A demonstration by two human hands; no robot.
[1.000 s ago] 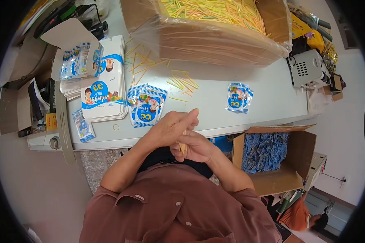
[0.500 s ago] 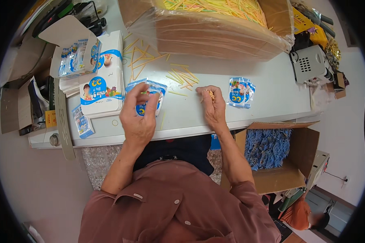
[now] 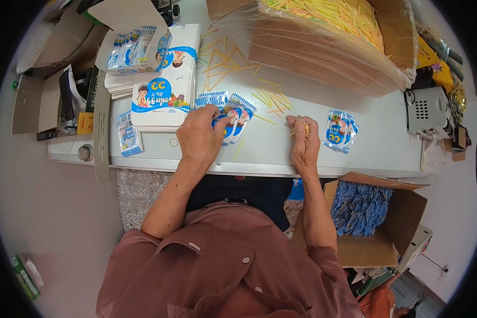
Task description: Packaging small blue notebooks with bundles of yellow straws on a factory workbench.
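Observation:
Small blue-and-white sachets (image 3: 241, 117) lie fanned and overlapping on the table in front of me. My left hand (image 3: 201, 137) is over them, its fingers curled and its thumb against a sachet's blue face; the fingertips are partly hidden. In my right hand (image 3: 306, 142) is a bundle of thin sticks (image 3: 301, 127), clasped upright with their pale ends showing between thumb and fingers. Between the hands and the big carton, loose yellow and orange sticks (image 3: 273, 99) are scattered. To the right of that hand lies another overlapping group of sachets (image 3: 340, 131).
A carton (image 3: 323, 63) of coloured sticks stands at the back. Flat printed boxes (image 3: 161, 114) are stacked left, beside an open box (image 3: 161, 50) of sachets. A single sachet (image 3: 128, 133) lies near them. A carton (image 3: 365, 257) of blue strands sits below the table's right edge.
My view has shifted, so the table appears further right and higher. My left fingers have curled in over the sachets, which are now more spread out and tilted. My right hand keeps its bundle.

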